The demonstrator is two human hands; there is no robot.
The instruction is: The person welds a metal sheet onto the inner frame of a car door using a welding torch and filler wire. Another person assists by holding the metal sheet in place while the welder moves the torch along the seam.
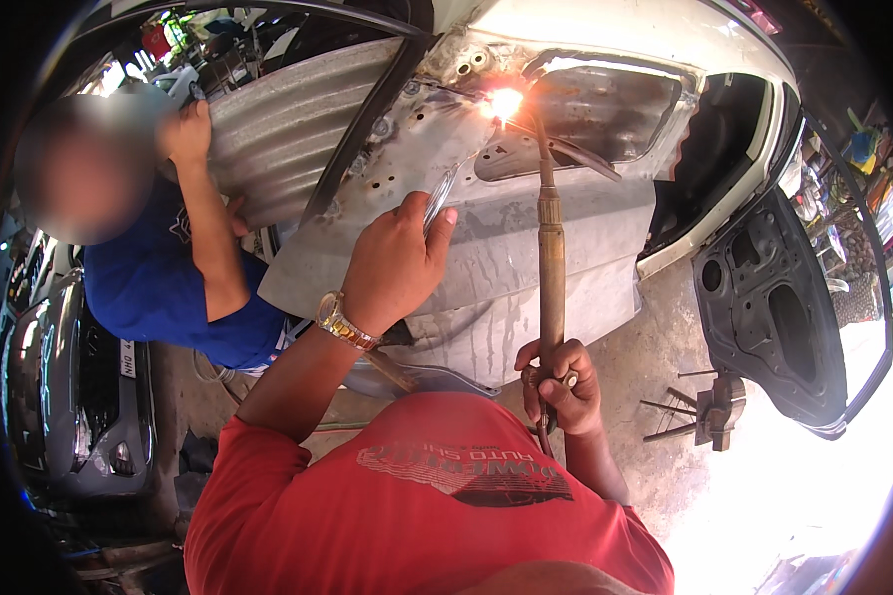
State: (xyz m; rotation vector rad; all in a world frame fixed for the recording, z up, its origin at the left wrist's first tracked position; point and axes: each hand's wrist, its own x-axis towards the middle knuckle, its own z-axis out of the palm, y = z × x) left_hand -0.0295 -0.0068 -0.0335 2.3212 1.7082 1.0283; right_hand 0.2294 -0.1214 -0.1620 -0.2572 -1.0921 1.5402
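Observation:
My right hand point(571, 392) is closed around the lower end of a long brass gas welding torch point(552, 268), near its valve knobs. The torch points up and away from me. A bright flame point(503, 102) burns close to its tip, against the bare grey metal of a car body panel point(486, 223); glare hides the exact spot. In my left hand point(399, 260), a folded bundle of thin silvery wire point(441, 198) is pinched, its free end reaching up toward the flame. A metal watch point(345, 321) circles my left wrist.
On the left a person in a blue shirt point(164, 288) has a raised hand by a ribbed metal panel point(308, 109). A window opening point(615, 114) lies right of the flame. Further right are a dark door shell point(774, 297) and a vise point(716, 412) on the floor.

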